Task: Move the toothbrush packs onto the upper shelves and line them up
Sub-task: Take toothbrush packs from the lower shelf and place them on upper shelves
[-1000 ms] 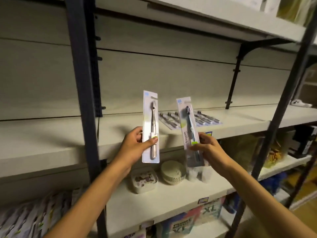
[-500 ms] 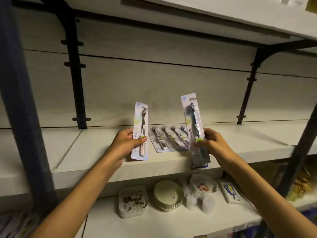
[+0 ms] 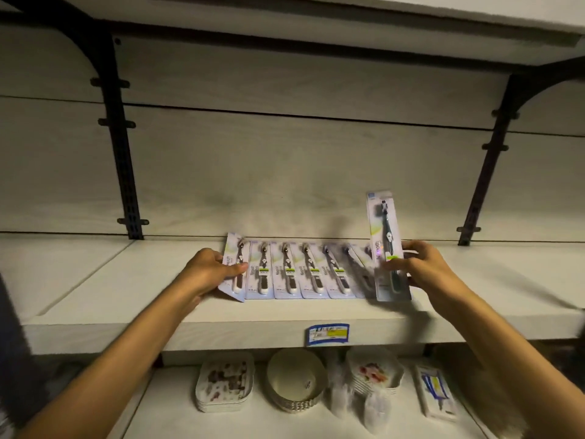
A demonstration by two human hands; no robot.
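Toothbrush packs (image 3: pixel 300 274), flat glossy cards, lay lengthwise mid-frame. I saw my left hand (image 3: pixel 205 274) pinching the leftmost pack (image 3: pixel 235 267), my right hand (image 3: pixel 424 267) gripping an upright pack (image 3: pixel 387 245).

Head camera, close, facing shelf (image 3: pixel 285 315) slightly downward.

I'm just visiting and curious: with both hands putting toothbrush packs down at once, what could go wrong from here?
1. The left hand lays its pack at the row's left end, overlapping the neighbouring pack; it may nudge the row askew.
2. The right hand holds a pack upright above the row's blurred right end; it could land on top of a pack.
3. The packs lie near the shelf front edge; a push might slide one off.
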